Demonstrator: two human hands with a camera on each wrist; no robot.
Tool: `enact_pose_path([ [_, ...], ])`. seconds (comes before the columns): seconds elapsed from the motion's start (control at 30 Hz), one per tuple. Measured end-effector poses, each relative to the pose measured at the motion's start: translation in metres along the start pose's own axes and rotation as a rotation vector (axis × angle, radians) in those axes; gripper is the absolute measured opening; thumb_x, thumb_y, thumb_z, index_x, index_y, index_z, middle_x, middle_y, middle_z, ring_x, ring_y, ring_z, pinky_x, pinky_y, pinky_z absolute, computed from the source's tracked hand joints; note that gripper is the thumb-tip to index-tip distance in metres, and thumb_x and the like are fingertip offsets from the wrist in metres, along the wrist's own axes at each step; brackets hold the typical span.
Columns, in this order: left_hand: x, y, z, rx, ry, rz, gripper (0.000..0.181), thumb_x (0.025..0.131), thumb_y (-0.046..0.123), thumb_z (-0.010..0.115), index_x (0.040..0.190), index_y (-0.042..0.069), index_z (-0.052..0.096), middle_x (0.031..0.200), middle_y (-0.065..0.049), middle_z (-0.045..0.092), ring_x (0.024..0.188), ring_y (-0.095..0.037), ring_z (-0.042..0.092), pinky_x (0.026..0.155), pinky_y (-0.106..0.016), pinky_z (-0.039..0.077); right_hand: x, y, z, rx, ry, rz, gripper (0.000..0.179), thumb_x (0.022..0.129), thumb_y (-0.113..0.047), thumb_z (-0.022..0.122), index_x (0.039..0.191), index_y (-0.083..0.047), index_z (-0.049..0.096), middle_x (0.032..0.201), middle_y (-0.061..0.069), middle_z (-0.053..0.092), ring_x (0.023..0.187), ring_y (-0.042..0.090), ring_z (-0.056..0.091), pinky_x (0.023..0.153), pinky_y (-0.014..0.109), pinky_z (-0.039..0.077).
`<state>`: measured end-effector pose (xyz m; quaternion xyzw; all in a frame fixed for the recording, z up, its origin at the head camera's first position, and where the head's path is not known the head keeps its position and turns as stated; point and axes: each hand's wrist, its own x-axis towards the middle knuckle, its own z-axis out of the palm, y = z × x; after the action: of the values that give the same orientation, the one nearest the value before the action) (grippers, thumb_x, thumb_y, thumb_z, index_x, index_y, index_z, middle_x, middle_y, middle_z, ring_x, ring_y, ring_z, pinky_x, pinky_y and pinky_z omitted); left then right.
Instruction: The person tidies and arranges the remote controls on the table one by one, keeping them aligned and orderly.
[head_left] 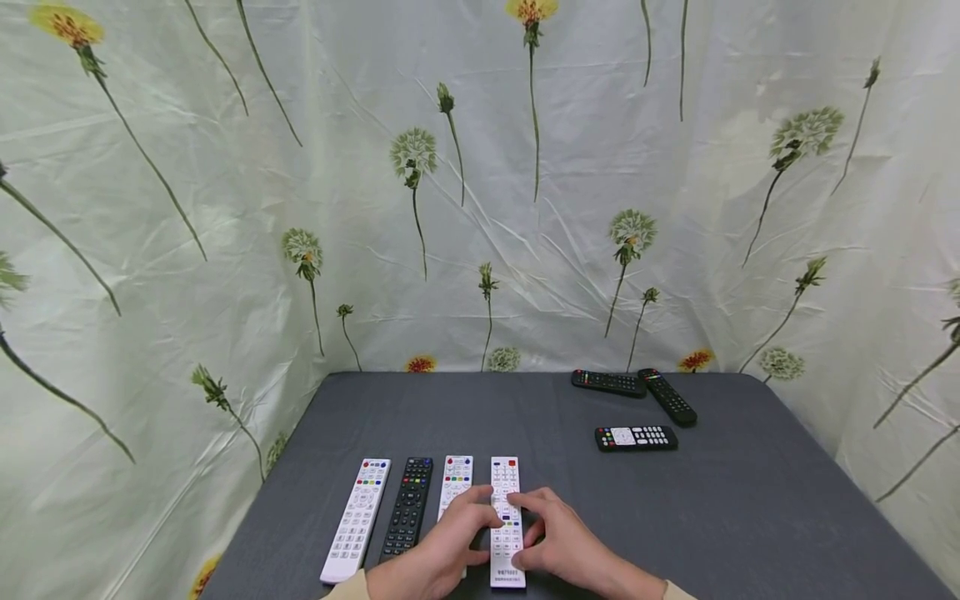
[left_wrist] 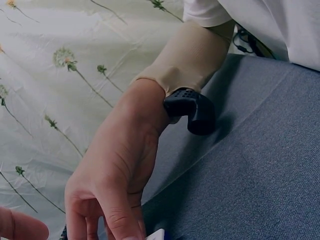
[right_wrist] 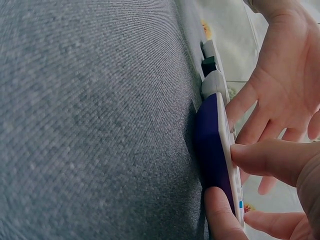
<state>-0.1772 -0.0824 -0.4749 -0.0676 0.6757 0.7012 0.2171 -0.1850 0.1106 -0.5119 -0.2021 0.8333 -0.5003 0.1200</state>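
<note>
The rightmost white remote [head_left: 507,538] lies on the grey surface [head_left: 750,500] and closes a row, after the left white remote [head_left: 356,521], the black remote [head_left: 407,504] and the middle white remote [head_left: 457,477]. The grip of the right hand [head_left: 558,537] is bent over its right edge, thumb on the face and one finger low at the side, so it has hold of this remote. The grip of the left hand [head_left: 457,535] is looser, with fingers spread along the left edge. The step seems to be setting the remote straight beside its neighbours. To do this well, it is better to guide both edges evenly, because a push at only one end may turn it. The far ends of the row make almost one line, which is a good guide. The left hand reaches over the middle white remote, so it must be careful not to nudge that one. Light pressure should be enough.
</note>
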Motion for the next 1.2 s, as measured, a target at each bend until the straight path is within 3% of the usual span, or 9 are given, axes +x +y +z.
enact_pose_path([
  [0.2, -0.001, -0.001, 0.007, 0.024, 0.011, 0.016, 0.068, 0.079, 0.003, 0.055, 0.145, -0.008, 0.041, 0.143, -0.035, 0.037, 0.128, -0.047, 0.041, 0.095, -0.069, 0.041, -0.002, 0.000, -0.001, 0.045, -0.005, 0.009, 0.076, 0.068, -0.006, 0.086, 0.138, -0.001, 0.058, 0.115, 0.010, 0.053, 0.071, 0.014, 0.064, 0.059, 0.023, 0.052],
  [0.37, -0.001, 0.000, 0.016, 0.091, 0.026, 0.085, 0.070, 0.076, 0.001, 0.054, 0.144, -0.011, 0.041, 0.143, -0.041, 0.037, 0.132, -0.051, 0.039, 0.103, -0.069, 0.033, -0.005, -0.001, -0.007, 0.095, -0.013, 0.005, 0.076, 0.070, -0.006, 0.086, 0.140, -0.001, 0.055, 0.115, 0.014, 0.053, 0.076, 0.016, 0.067, 0.062, 0.023, 0.054],
  [0.57, -0.001, 0.013, 0.026, 0.156, 0.063, 0.163, 0.071, 0.076, 0.003, 0.057, 0.146, -0.002, 0.044, 0.148, -0.036, 0.037, 0.137, -0.054, 0.031, 0.105, -0.069, 0.031, -0.007, -0.002, -0.029, 0.137, -0.046, 0.073, 0.072, 0.077, -0.007, 0.083, 0.143, -0.002, 0.052, 0.126, 0.018, 0.056, 0.088, 0.023, 0.066, 0.066, 0.029, 0.054],
  [0.73, 0.002, 0.032, 0.043, 0.106, 0.031, 0.199, 0.072, 0.079, 0.005, 0.059, 0.149, 0.005, 0.044, 0.154, -0.029, 0.033, 0.142, -0.052, 0.025, 0.108, -0.065, 0.031, -0.003, -0.004, -0.055, 0.097, -0.037, 0.070, 0.065, 0.085, -0.012, 0.079, 0.143, -0.001, 0.052, 0.122, 0.015, 0.062, 0.098, 0.028, 0.064, 0.075, 0.036, 0.053],
  [0.93, 0.013, 0.047, 0.065, -0.008, -0.002, 0.212, 0.070, 0.080, 0.006, 0.057, 0.149, 0.003, 0.044, 0.149, -0.026, 0.040, 0.138, -0.044, 0.034, 0.109, -0.062, 0.031, -0.002, -0.002, -0.085, 0.040, 0.037, 0.034, 0.057, 0.090, -0.018, 0.076, 0.141, -0.003, 0.056, 0.119, 0.012, 0.066, 0.107, 0.035, 0.062, 0.082, 0.037, 0.053],
  [1.2, 0.032, 0.056, 0.098, -0.213, -0.059, 0.141, 0.065, 0.080, 0.001, 0.056, 0.144, 0.001, 0.046, 0.151, -0.022, 0.031, 0.129, -0.037, 0.043, 0.111, -0.060, 0.031, 0.000, 0.011, -0.123, -0.116, 0.158, 0.047, 0.042, 0.092, -0.019, 0.073, 0.131, -0.005, 0.064, 0.126, 0.013, 0.065, 0.112, 0.030, 0.063, 0.088, 0.041, 0.054],
])
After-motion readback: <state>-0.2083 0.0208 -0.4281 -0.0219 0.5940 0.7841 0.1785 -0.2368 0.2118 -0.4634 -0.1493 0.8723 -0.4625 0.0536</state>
